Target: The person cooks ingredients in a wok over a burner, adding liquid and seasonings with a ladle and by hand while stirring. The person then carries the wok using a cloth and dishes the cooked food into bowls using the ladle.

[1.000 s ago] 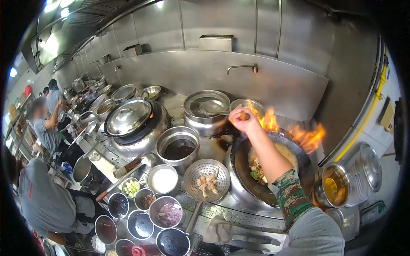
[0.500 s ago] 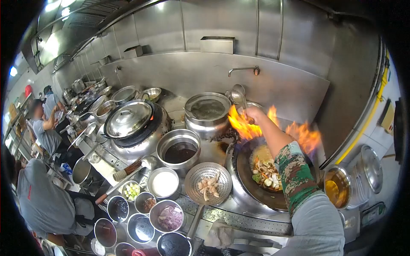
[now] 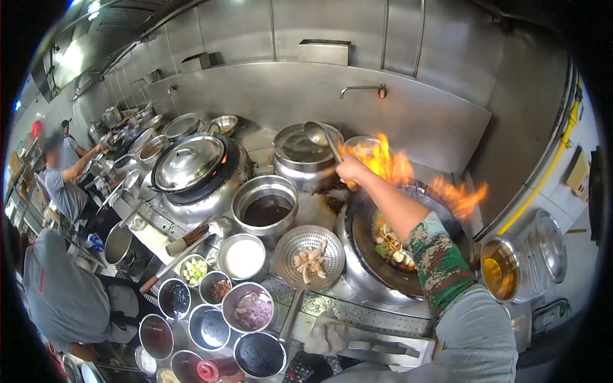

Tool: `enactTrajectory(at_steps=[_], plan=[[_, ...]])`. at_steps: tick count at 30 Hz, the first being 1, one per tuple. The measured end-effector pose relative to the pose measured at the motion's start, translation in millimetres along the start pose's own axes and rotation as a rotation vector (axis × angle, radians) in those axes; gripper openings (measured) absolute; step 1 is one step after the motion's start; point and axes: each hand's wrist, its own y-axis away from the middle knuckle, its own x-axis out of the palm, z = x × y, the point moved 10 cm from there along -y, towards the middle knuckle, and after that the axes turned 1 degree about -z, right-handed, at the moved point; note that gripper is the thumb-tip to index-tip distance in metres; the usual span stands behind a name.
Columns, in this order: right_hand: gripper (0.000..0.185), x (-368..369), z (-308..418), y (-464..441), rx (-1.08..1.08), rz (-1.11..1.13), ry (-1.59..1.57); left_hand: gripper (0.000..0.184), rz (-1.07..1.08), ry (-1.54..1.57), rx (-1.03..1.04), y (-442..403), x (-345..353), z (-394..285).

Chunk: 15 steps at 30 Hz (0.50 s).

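Right hand: the person's right hand (image 3: 352, 169) has its fingers wrapped around the handle of a long-handled, round-bowled steel ladle (image 3: 315, 133); a grip on the handle probably leaves the fingers some room from the heat.
Left hand: outside the picture, so I cannot tell what it grasps, if anything.
Ladle bowl: raised above the wide, round steel pot (image 3: 308, 159) near the far edge of the grey steel table (image 3: 317, 222); whether it touches the rim is unclear.
Wok: the broad, dark, round metal wok (image 3: 366, 249) sits toward the table's right end, with mixed pale, green and brown food (image 3: 394, 249) inside, partly behind the forearm.
Flames: tall orange flames (image 3: 386, 163) rise by the wok's far rim (close behind the hand, as seen from here).
Strainer: left of the wok, a round, perforated steel strainer (image 3: 285, 252) bears pale, cut pieces (image 3: 310, 260), perhaps so they can drain; its handle points to the near edge, presumably for easy reach.
Cups: small round steel cups, one with purple slices (image 3: 253, 311), crowd the near edge left of the strainer, likely grouped for quick scooping.
Cloth: a crumpled grey cloth (image 3: 327, 335) lies by the near edge.
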Motion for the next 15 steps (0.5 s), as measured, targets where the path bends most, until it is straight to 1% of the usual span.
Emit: enactTrajectory(at_steps=[1, 2, 3, 4, 6, 8, 9, 10, 12, 13, 14, 15], plan=[[0.012, 17, -8, 0, 0.129, 0.126, -0.289, 0.013, -0.038, 0.082, 0.032, -2, -8, -10], [0.012, 34, -9, -1, 0.264, 0.251, -0.577, 0.014, -0.076, 0.161, 0.063, 0, -16, -15], [0.017, 55, -15, -1, 0.467, 0.425, -1.006, 0.017, -0.038, 0.206, -0.015, 6, -12, -2], [0.014, 51, -4, 6, 0.493, 0.426, -1.361, 0.020, -0.058, 0.103, -0.011, 13, -14, 2], [0.013, 41, 24, 31, 0.543, 0.595, -1.828, 0.022, -0.065, 0.118, -0.044, 18, -13, 9], [0.014, 26, 35, 47, 0.506, 0.652, -2.045, 0.022, -0.051, 0.138, -0.084, 20, -9, 15], [0.015, 17, 33, 50, 0.467, 0.661, -2.060, 0.022, -0.071, 0.103, -0.039, 20, -11, 11], [0.014, 13, 32, 50, 0.479, 0.704, -2.057, 0.021, -0.089, 0.068, 0.005, 19, -13, 6], [0.014, -8, 22, 53, 0.408, 0.626, -1.984, 0.020, -0.109, 0.069, 0.013, 17, -14, 2], [0.011, -17, 20, 60, 0.427, 0.590, -1.901, 0.020, -0.095, 0.073, 0.037, 14, -13, -3], [0.011, -25, 20, 63, 0.423, 0.583, -1.898, 0.019, -0.082, 0.077, 0.065, 12, -11, -6], [0.009, -35, 5, 63, 0.422, 0.437, -1.599, 0.019, -0.081, 0.083, 0.072, 12, -9, -5]])
